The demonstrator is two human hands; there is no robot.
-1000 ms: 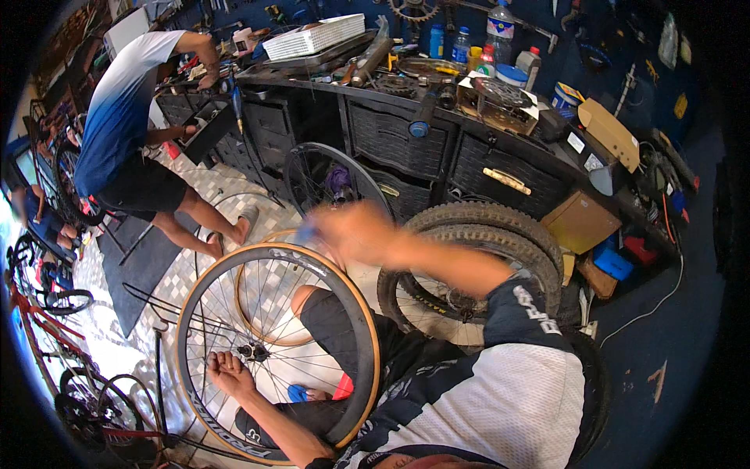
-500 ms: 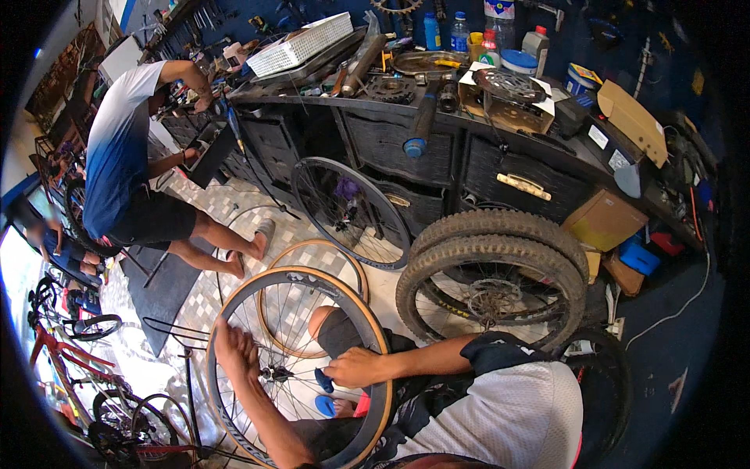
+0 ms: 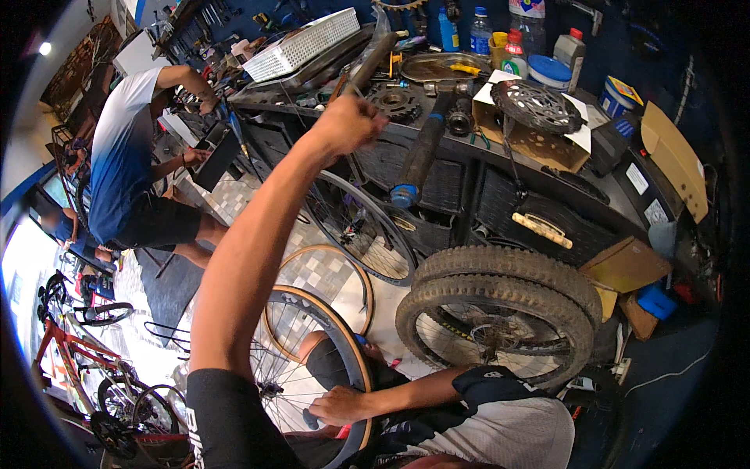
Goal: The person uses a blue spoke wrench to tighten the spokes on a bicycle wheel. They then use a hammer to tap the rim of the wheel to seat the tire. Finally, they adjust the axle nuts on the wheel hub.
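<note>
1. Cluttered bicycle workshop: a dark tabletop (image 3: 469, 148) runs across the upper middle of the frame, with a pale tiled floor (image 3: 234, 199) to its left.
2. On the tabletop a round metal tray (image 3: 437, 69) holds a yellow-handled tool, and an open cardboard box (image 3: 539, 144) carries a chainring (image 3: 537, 105) on its top.
3. Plastic bottles (image 3: 480, 31) and a blue-lidded tub (image 3: 549, 72) stand along the upper edge; a white perforated basket (image 3: 301, 43) lies upside down at upper centre-left; what is in them cannot be told.
4. Left hand (image 3: 348, 125) is raised to the tabletop's edge at upper centre, fingers curled shut; whether they hold anything cannot be told, as it is blurred.
5. Right hand (image 3: 340, 405) lies at lower centre on a bicycle wheel (image 3: 344, 344) with a tan-edged rim, fingers loosely bent and resting against the tyre and spokes.
6. Two knobby tyres (image 3: 500, 305) lean at right of centre, and another wheel (image 3: 363, 227) leans against the tabletop's front.
7. Another person (image 3: 129, 164) in a white and blue shirt bends at the upper left.
</note>
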